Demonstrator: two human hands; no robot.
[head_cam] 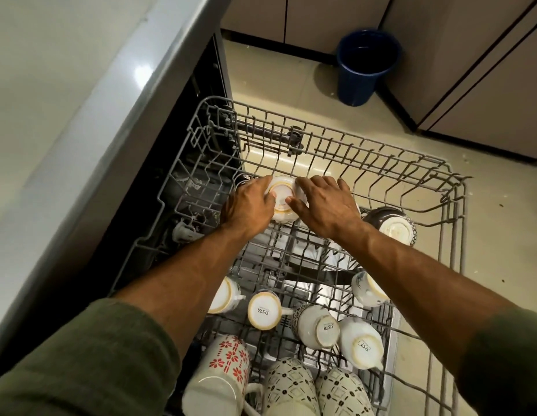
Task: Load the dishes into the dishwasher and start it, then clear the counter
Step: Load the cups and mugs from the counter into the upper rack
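A: Where's the bowl rn?
B: White bowl (pixel 282 199), upside down, in the far-left part of the pulled-out upper rack (pixel 345 151). Both hands on it.
A: Fingers?
B: Left hand (pixel 249 205) is curled round the bowl's left side, thumb on the base ring. Right hand (pixel 324 202) holds the right side, fingers spread over the rim, thumb tip on the base.
A: What else is in the rack?
B: Dark patterned bowl (pixel 391 225) inverted just right of the right hand. Near end: several white cups upside down, e.g. one w/ printed base (pixel 264 309), a red-flower mug (pixel 222 367) and two diamond-pattern mugs (pixel 291 385).
A: Surroundings?
B: Grey worktop (pixel 90 121) edge on the left above the dishwasher opening, blue bucket (pixel 366 67) on the floor by the cabinets, well apart from the rack. Green sleeves (pixel 90 364) pushed up both forearms.
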